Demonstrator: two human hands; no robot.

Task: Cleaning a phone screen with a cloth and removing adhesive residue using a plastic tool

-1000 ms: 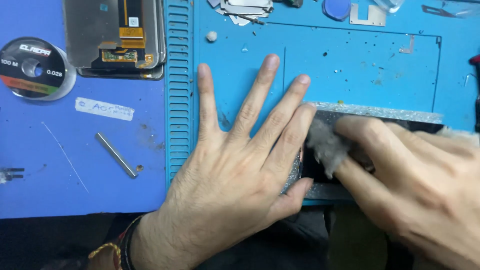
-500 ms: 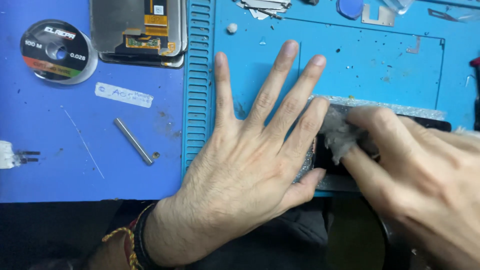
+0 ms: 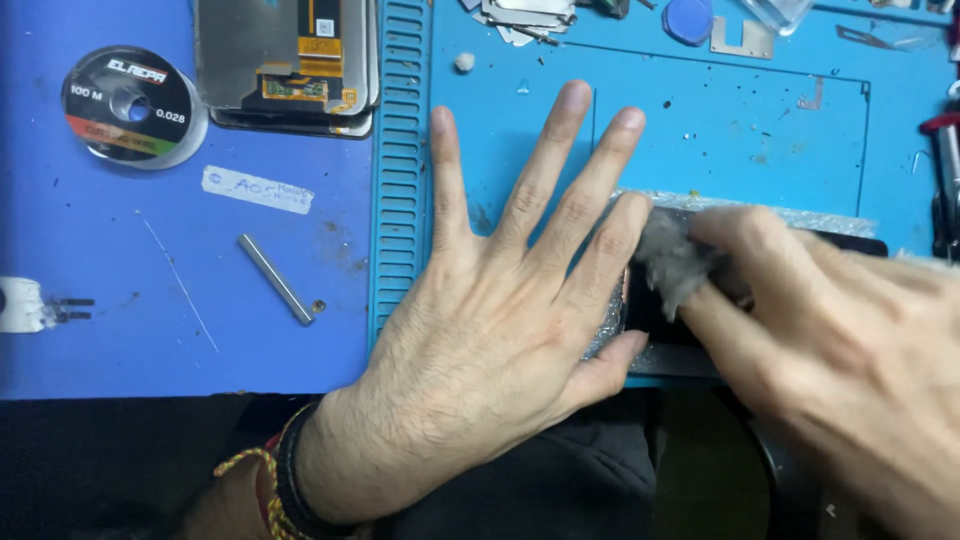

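Note:
A black phone screen (image 3: 665, 340) lies flat on the light-blue work mat (image 3: 720, 130), with a strip of clear bubbly film along its far edge. My left hand (image 3: 500, 320) lies flat with fingers spread, pressing on the left end of the screen. My right hand (image 3: 830, 340) comes in from the right, its fingers pinched on a grey wad of cloth (image 3: 668, 258) that rests on the glass. Most of the screen is hidden under both hands.
A ribbed slot strip (image 3: 400, 180) borders the mat's left side. Left of it on the darker blue mat lie a wire spool (image 3: 132, 105), stacked phone display panels (image 3: 285, 60), a paper label, a small metal rod (image 3: 277, 280). Metal scraps and tools lie along the far edge.
The view has shifted, so everything sits further right and lower in frame. My right hand with the cloth has slid slightly along the screen; the left hand stays pressed flat.

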